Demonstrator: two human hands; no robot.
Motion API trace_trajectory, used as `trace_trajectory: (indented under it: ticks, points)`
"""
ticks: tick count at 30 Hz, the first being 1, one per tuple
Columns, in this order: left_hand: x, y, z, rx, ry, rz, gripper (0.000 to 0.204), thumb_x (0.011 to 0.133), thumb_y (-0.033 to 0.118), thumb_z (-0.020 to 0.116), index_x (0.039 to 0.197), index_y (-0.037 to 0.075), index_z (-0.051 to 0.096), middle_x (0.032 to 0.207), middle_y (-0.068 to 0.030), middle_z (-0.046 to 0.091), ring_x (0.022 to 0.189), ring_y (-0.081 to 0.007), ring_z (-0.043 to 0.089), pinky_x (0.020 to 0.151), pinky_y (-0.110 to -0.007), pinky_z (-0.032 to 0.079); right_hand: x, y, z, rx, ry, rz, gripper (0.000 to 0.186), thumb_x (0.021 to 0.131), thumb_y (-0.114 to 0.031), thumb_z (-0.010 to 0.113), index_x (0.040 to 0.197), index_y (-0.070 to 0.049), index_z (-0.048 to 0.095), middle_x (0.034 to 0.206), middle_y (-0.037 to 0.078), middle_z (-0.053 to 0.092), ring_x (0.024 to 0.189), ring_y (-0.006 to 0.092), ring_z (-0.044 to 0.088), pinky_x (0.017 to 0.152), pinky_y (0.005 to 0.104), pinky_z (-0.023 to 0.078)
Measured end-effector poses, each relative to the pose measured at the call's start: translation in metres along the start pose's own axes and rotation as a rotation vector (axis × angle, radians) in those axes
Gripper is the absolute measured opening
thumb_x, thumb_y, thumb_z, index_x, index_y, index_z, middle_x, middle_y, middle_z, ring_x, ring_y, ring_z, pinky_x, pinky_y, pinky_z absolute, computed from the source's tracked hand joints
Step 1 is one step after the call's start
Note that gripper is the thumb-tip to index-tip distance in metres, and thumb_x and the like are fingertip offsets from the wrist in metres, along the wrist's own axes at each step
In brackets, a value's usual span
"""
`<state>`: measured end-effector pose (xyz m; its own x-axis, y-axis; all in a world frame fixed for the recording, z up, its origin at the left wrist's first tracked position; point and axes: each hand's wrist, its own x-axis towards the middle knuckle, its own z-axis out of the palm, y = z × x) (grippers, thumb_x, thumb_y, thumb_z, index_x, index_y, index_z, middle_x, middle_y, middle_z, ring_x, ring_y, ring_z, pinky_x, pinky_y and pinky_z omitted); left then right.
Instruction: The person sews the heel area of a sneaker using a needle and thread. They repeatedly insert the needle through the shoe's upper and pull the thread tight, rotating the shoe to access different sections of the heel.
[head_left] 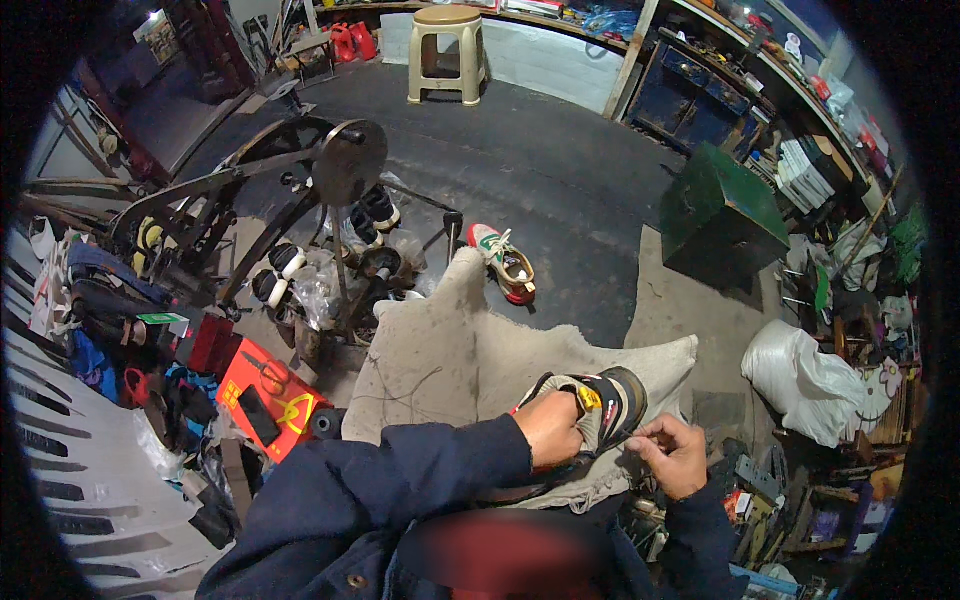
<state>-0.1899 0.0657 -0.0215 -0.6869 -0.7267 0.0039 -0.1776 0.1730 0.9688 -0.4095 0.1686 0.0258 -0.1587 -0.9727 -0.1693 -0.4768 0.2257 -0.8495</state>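
Note:
A dark shoe (626, 392) with a yellow patch and grey bands lies on the pale cloth (420, 375) spread over my lap. My left hand (552, 428) is closed on the shoe at its opening, the fingers partly hidden inside or behind it. Just right of the shoe's rounded end, my right hand (672, 455) makes a pinch with thumb and forefinger close to the sole edge. Whatever is in that pinch is too small to make out. A thin dark thread (410, 385) lies loosely across the cloth's left side.
Beyond the cloth, a red, white and green shoe (515, 275) rests on the floor. Left stands an iron machine with a round disc (350, 163), shoes around its base. An orange-red box (265, 400) carries scissors and a phone. A green box (722, 220) and white sack (803, 380) stand right.

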Motion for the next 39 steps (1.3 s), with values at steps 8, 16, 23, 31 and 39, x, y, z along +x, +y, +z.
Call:
trace_trajectory:
  ticks: [8,16,23,31,39]
  points:
    - [0.002,0.0,-0.018,0.152,-0.142,-0.146,0.032,0.082,0.006,0.058,0.11,-0.004,0.069,0.1,-0.0284,0.071,0.099,-0.0429,0.069,0.089,-0.044,0.054,0.004,-0.007,0.028,-0.372,0.152,-0.315,0.017,0.086,-0.008,0.077,0.091,0.001,0.063,0.074,0.013,0.067,0.064,0.0223,0.065,0.06,0.0338,0.05]
    - [-0.003,-0.013,-0.023,0.079,-0.065,-0.034,0.019,0.083,0.007,0.057,0.092,-0.005,0.069,0.083,-0.0284,0.067,0.084,-0.0449,0.067,0.076,-0.049,0.052,0.027,0.014,0.039,-0.255,0.154,-0.178,0.047,0.068,-0.032,0.095,0.078,-0.003,0.06,0.068,0.014,0.065,0.061,0.0307,0.067,0.057,0.0382,0.051]
    - [-0.004,-0.014,-0.029,0.06,-0.1,-0.096,0.015,0.086,0.007,0.057,0.087,-0.004,0.067,0.078,-0.0287,0.064,0.077,-0.0447,0.066,0.07,-0.049,0.051,0.036,0.039,0.039,-0.401,0.224,-0.118,0.065,0.061,-0.058,0.093,0.063,-0.004,0.057,0.056,0.015,0.059,0.054,0.0377,0.064,0.052,0.0423,0.049]
    - [-0.014,-0.01,-0.033,-0.133,-0.039,0.011,0.016,0.09,0.006,0.054,0.096,-0.003,0.066,0.075,-0.0173,0.064,0.071,-0.0276,0.062,0.072,-0.038,0.051,0.013,0.075,0.025,-0.337,0.298,0.026,0.049,0.072,-0.032,0.09,0.064,-0.001,0.053,0.054,0.006,0.047,0.052,0.0138,0.043,0.051,0.0333,0.037]
    - [-0.009,-0.012,-0.031,-0.677,-0.068,-0.234,0.061,0.086,0.026,0.058,0.14,-0.003,0.052,0.127,-0.013,0.062,0.119,-0.0258,0.059,0.105,-0.037,0.042,-0.012,0.015,0.042,1.055,-0.122,-0.056,0.087,0.087,-0.03,0.074,0.158,-0.002,0.03,0.078,0.0,0.049,0.064,0.0071,0.041,0.059,0.0215,0.035]
